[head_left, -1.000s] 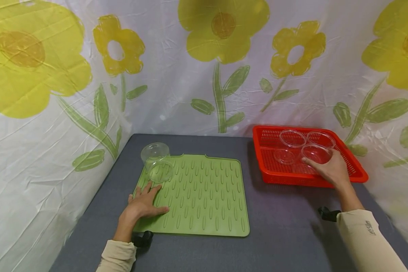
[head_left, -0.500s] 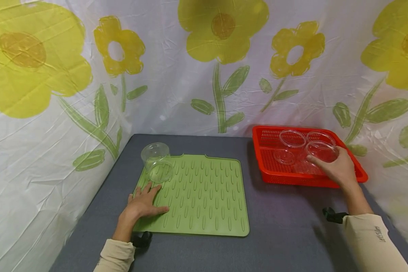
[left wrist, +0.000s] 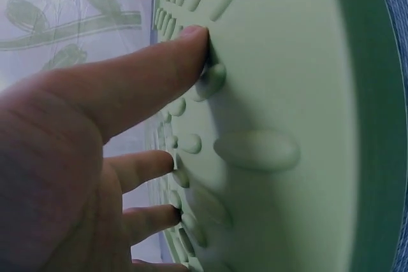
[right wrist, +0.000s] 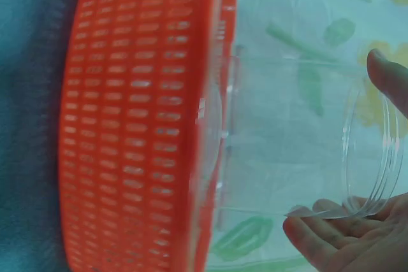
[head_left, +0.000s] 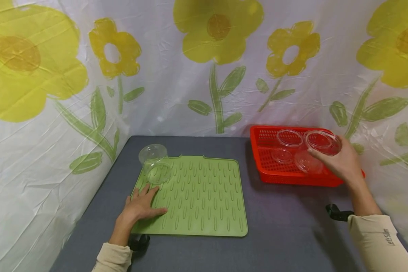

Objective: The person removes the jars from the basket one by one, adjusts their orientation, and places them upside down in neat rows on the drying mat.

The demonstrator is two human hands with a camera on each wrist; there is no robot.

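Right hand fingers are curling round a clear round container, pinching its rim and holding it above the red basket, mouth facing up, slightly tilted. 3 more clear pieces are lying in the basket. Left hand is lying flat, fingers straight, pressing on the green ridged mat. An upturned clear jar is sitting on the mat's far-left corner. Sleeve print isn't readable.

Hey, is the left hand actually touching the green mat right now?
Touching. In the left wrist view the left hand has its fingertips pressed against the green mat with no gap; the head view shows the hand flat on the mat's near-left corner.
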